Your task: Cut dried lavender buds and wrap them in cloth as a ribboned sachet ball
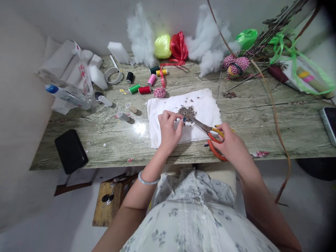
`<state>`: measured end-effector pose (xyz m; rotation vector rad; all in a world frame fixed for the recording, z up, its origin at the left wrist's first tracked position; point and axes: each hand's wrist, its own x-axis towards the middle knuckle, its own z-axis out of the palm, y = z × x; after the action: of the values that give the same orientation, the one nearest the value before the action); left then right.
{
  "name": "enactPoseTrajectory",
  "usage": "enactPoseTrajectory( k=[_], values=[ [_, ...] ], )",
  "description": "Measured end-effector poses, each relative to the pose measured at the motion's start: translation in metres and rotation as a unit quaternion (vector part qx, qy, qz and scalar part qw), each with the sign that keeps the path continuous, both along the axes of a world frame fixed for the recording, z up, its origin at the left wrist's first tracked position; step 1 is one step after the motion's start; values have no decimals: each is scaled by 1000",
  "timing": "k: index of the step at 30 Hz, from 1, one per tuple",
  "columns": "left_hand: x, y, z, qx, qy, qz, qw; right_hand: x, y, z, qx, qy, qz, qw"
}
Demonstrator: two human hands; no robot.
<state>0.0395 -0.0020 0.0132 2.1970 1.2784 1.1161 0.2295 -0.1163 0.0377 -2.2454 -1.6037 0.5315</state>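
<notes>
My right hand [229, 139] grips the orange handles of a pair of scissors [207, 130], whose blades point left toward a small heap of dried plant bits [187, 111]. That heap lies on a white cloth [204, 105] spread on the wooden table [262, 122]. My left hand [169, 127] rests on the cloth with its fingers curled, pinching something small right at the scissor tips. A pale bangle circles my left wrist.
Thread spools [144, 89] and a red-white twine ball [159, 92] lie behind the cloth. White stuffing [207, 45], plastic bags, dried stems [273, 31] and green ribbon line the back. A black case [70, 150] sits front left, a phone [329, 122] far right.
</notes>
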Motion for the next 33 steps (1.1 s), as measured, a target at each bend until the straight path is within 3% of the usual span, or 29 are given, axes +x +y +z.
enactPoseTrajectory(
  k=[10,18,27,33],
  values=[
    [-1,0,-3,-1,-1,-4,1000,3,-1,3,-1,4,-36,999],
    [-1,0,-2,4,1,2,1000,1,-1,-3,13,34,4,999],
    [-1,-1,-1,7,12,2,1000,3,0,0,-16,-8,-6,1000],
    [-1,-1,-1,15,11,8,1000,6,-3,3,-19,31,-29,999]
  ],
)
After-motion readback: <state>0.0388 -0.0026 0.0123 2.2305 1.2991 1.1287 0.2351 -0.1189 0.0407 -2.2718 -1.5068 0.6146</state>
